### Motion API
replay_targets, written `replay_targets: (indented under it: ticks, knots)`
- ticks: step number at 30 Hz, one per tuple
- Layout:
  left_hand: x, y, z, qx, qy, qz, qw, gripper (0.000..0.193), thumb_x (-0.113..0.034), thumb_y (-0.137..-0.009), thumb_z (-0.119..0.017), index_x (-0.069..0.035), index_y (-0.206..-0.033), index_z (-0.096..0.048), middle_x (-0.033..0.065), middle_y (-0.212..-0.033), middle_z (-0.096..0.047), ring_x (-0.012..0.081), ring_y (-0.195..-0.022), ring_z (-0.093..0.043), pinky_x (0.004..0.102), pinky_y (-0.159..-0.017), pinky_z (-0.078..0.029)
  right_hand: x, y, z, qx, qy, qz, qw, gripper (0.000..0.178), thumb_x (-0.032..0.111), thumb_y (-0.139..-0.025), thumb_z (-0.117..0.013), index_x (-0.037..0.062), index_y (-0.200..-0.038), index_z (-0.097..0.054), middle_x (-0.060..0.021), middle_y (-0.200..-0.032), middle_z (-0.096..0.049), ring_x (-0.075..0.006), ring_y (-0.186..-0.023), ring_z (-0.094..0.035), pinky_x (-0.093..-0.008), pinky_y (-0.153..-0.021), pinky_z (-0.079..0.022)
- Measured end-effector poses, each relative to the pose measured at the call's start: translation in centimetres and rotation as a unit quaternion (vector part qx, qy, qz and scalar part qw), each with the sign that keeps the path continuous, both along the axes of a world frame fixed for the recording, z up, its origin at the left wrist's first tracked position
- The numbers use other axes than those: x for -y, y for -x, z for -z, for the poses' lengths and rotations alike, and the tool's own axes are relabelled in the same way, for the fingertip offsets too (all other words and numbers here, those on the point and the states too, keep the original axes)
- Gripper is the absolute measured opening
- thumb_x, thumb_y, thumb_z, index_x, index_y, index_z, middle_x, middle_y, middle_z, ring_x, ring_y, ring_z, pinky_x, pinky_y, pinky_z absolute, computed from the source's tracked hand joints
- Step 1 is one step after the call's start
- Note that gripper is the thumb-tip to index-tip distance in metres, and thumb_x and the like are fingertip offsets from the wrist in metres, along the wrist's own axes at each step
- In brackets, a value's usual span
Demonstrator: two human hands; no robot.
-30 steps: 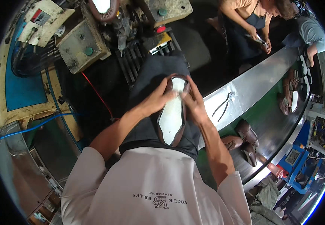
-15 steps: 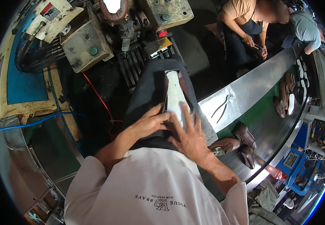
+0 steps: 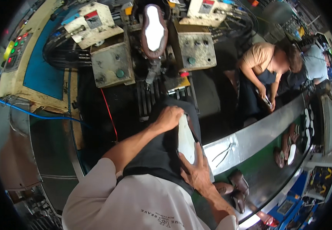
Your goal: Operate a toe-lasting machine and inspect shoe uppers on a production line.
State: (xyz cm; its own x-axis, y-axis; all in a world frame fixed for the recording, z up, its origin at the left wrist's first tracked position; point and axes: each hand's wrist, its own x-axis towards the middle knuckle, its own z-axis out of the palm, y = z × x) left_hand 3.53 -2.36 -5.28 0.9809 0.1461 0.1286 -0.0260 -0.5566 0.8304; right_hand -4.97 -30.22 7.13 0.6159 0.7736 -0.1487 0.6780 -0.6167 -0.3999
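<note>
A dark brown shoe upper with a white insole (image 3: 187,140) facing up lies lengthwise across my lap, on the black apron (image 3: 150,149). Its edges stand up a little along the insole. At its far tip, my left hand (image 3: 170,118) has its fingers closed in a pinch on the upper's edge. My right hand (image 3: 196,172) wraps the near end, thumb and fingers on either side of the insole. Beyond my knees, another brown shoe (image 3: 148,46) sits sole-up in a machine, its white bottom brightly lit.
Two control boxes (image 3: 113,65) (image 3: 194,50) flank the machine. On the right runs a metal bench (image 3: 256,130) with pincers (image 3: 224,152) on it. Brown shoes (image 3: 239,182) stand on a green conveyor beside it. A co-worker (image 3: 263,65) sits at the far right. A red cable (image 3: 108,111) hangs at left.
My left hand has moved from the middle of the upper to its far tip. My right hand has slid back to the near end. The view has shifted, showing more of the machine.
</note>
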Motion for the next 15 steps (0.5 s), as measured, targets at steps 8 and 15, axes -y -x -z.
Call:
replay_targets:
  ticks: [8,15]
  knots:
    - [-14.3,-1.6,0.2,0.000,0.202,-0.088,0.975,0.040,-0.039,-0.109,-0.065,-0.004,-0.127,-0.070,0.0070,-0.106,-0.073,0.0171,-0.095,-0.069,0.0348,-0.090,-0.058,0.0,-2.8,-3.8,-0.057,-0.064,0.077,0.993,0.066,0.025,-0.084,-0.087,0.0184,-0.147,-0.072,-0.0427,-0.168,-0.028,-0.0604,-0.152,-0.042,-0.0584,-0.122,-0.044]
    - [-25.2,-14.7,-15.8,0.016,0.479,-0.112,0.870,0.062,-0.043,-0.108,-0.069,-0.009,-0.156,-0.049,0.0107,-0.142,-0.067,0.0208,-0.128,-0.068,0.0415,-0.107,-0.058,-8.1,-12.7,-8.3,0.112,-0.123,0.034,0.985,0.070,0.022,-0.082,-0.087,0.0175,-0.150,-0.068,-0.0399,-0.170,-0.024,-0.0580,-0.148,-0.046,-0.0613,-0.114,-0.049]
